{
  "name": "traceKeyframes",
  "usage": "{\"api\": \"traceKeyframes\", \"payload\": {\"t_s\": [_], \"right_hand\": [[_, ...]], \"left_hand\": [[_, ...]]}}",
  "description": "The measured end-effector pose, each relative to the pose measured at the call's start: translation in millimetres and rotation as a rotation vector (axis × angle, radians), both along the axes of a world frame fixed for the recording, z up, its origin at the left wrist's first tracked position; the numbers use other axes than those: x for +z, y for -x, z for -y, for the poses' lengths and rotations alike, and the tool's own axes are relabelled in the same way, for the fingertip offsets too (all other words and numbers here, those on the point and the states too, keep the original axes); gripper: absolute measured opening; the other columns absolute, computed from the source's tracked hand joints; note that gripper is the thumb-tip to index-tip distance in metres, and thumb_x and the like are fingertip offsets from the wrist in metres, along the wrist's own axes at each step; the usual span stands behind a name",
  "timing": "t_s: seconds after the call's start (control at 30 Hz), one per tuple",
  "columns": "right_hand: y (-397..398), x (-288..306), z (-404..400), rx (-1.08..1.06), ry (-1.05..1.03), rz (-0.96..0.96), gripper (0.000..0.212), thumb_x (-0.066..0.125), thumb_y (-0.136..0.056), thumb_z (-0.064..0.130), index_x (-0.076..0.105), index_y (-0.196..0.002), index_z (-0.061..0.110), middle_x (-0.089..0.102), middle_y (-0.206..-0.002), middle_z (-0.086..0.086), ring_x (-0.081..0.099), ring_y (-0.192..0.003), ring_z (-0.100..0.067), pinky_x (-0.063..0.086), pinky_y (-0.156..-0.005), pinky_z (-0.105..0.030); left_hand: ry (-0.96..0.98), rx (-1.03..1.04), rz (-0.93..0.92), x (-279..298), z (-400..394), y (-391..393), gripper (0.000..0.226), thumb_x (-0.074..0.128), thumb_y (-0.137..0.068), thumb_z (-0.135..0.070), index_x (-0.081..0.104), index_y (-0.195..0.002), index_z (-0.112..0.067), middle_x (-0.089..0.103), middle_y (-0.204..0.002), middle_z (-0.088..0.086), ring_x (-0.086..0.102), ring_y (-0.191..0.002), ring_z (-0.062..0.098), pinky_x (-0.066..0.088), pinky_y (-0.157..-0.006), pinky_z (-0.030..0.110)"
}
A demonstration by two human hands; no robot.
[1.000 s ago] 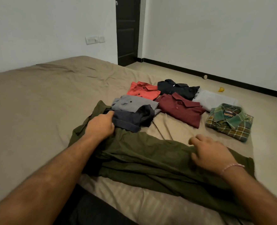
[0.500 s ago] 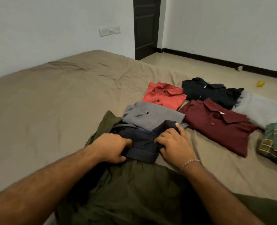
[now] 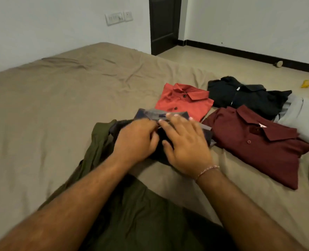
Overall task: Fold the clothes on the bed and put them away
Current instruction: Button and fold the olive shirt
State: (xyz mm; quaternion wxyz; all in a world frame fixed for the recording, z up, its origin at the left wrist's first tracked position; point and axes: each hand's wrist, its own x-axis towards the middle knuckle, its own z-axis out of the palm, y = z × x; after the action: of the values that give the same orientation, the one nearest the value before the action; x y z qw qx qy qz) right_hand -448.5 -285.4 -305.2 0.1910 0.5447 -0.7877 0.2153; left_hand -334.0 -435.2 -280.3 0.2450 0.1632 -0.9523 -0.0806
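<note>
- My left hand (image 3: 136, 140) has its fingers curled around the near edge of a folded grey-and-navy garment (image 3: 161, 115), gripping it.
- My right hand (image 3: 186, 145) lies flat on top of the same garment, fingers straight and spread, pressing it down; a thin bracelet (image 3: 207, 170) circles that wrist.
- The garment sits on a tan bed (image 3: 50, 109), partly over one end of an olive green garment (image 3: 132, 214) that lies unfolded and runs back toward me between my forearms.
- Just beyond my hands lies a folded orange-red shirt (image 3: 182, 101), collar up.
- To its right is a folded dark shirt (image 3: 240, 93); nearer me, a folded maroon polo (image 3: 259, 144).
- A pale grey garment (image 3: 302, 120) lies at the right edge, touching the maroon polo.
- Past the bed I see the floor, a dark door (image 3: 163, 24) and a white wall switch plate (image 3: 118, 18).
</note>
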Motion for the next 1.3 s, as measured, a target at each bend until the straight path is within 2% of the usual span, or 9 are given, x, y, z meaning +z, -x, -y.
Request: {"api": "traceKeyframes", "payload": {"t_s": [0.27,0.37,0.47,0.63,0.77,0.93,1.1,1.2,1.3], "right_hand": [[19.8,-71.9,10.1,-0.185,-0.308,0.236,0.075,0.023,-0.097,0.065,0.007,-0.165,0.036,0.005,-0.173,0.009,0.001,-0.159,-0.011,0.001,-0.129,-0.05],[18.5,-73.8,12.1,-0.213,-0.334,0.245,0.076,0.021,-0.096,0.065,0.005,-0.165,0.036,0.004,-0.173,0.01,0.0,-0.159,-0.01,0.0,-0.129,-0.048],[17.1,-69.7,13.5,-0.228,-0.382,0.243,0.078,0.015,-0.095,0.066,0.003,-0.165,0.035,0.004,-0.174,0.01,0.002,-0.159,-0.01,0.0,-0.129,-0.046],[8.0,-50.1,16.3,-0.307,-0.517,0.284,0.074,0.018,-0.1,0.064,-0.002,-0.165,0.034,-0.003,-0.174,0.009,-0.004,-0.16,-0.015,-0.002,-0.128,-0.052],[-32.9,-12.4,-8.3,-0.339,-0.467,0.47,0.083,0.043,-0.102,0.057,-0.005,-0.165,0.031,-0.008,-0.174,0.001,-0.007,-0.16,-0.021,0.001,-0.128,-0.056],[-96.6,30.0,-81.2,-0.24,0.096,0.892,0.077,0.067,-0.098,0.038,0.024,-0.162,0.03,0.028,-0.167,0.002,0.032,-0.151,-0.017,0.031,-0.123,-0.045],[-147.6,80.0,-152.1,0.022,0.582,1.702,0.074,0.069,-0.093,0.046,0.03,-0.155,0.038,0.062,-0.141,-0.008,0.069,-0.119,-0.03,0.056,-0.095,-0.058],[-160.3,95.3,-192.7,0.137,0.79,1.698,0.069,0.071,-0.091,0.043,0.042,-0.15,0.023,0.063,-0.141,-0.015,0.064,-0.124,-0.035,0.053,-0.096,-0.061],[-160.8,92.4,-243.3,-0.241,1.098,1.459,0.03,0.069,-0.094,0.007,0.063,-0.118,0.023,0.075,-0.114,-0.01,0.07,-0.107,-0.034,0.059,-0.08,-0.05]], "left_hand": [[-0.172,0.239,0.466,-59.1,76.5,5.5,0.082,0.038,-0.093,-0.075,0.026,-0.161,-0.03,0.015,-0.171,0.007,0.011,-0.158,0.032,0.013,-0.125,0.061],[-0.315,0.104,0.529,-40.1,94.7,8.1,0.1,0.032,-0.083,-0.092,0.037,-0.157,-0.024,0.041,-0.159,0.009,0.039,-0.145,0.033,0.033,-0.119,0.051],[-0.196,0.079,0.255,-4.9,66.3,-30.7,0.052,0.063,-0.093,-0.041,0.057,-0.14,-0.019,0.059,-0.14,0.005,0.056,-0.128,0.025,0.044,-0.108,0.038],[-0.359,0.745,0.054,-23.5,30.6,-132.7,0.099,0.075,-0.082,-0.048,0.02,-0.159,-0.018,0.038,-0.158,0.013,0.037,-0.145,0.036,0.035,-0.114,0.053],[-0.513,0.884,-0.069,-41.2,21.1,-171.0,0.028,0.064,-0.093,-0.043,0.068,-0.108,-0.019,0.072,-0.105,0.01,0.064,-0.104,0.037,0.052,-0.093,0.05],[-0.386,0.477,-0.533,8.2,-21.0,-159.5,0.019,0.059,-0.099,-0.031,0.057,-0.09,-0.015,0.061,-0.088,0.001,0.059,-0.086,0.027,0.052,-0.078,0.049],[-0.123,-0.299,-0.417,48.3,-113.2,-143.8,0.037,0.062,-0.088,-0.014,0.069,-0.122,-0.003,0.069,-0.126,0.014,0.063,-0.119,0.034,0.049,-0.1,0.048],[0.124,-0.608,-0.019,54.0,-178.7,-151.5,0.059,0.064,-0.087,-0.031,0.057,-0.144,-0.015,0.05,-0.157,0.006,0.042,-0.148,0.024,0.036,-0.115,0.052],[0.205,-0.604,0.158,45.4,-201.5,-173.5,0.085,0.06,-0.091,-0.056,0.027,-0.163,-0.025,0.023,-0.171,-0.001,0.018,-0.158,0.016,0.02,-0.126,0.044]]}}
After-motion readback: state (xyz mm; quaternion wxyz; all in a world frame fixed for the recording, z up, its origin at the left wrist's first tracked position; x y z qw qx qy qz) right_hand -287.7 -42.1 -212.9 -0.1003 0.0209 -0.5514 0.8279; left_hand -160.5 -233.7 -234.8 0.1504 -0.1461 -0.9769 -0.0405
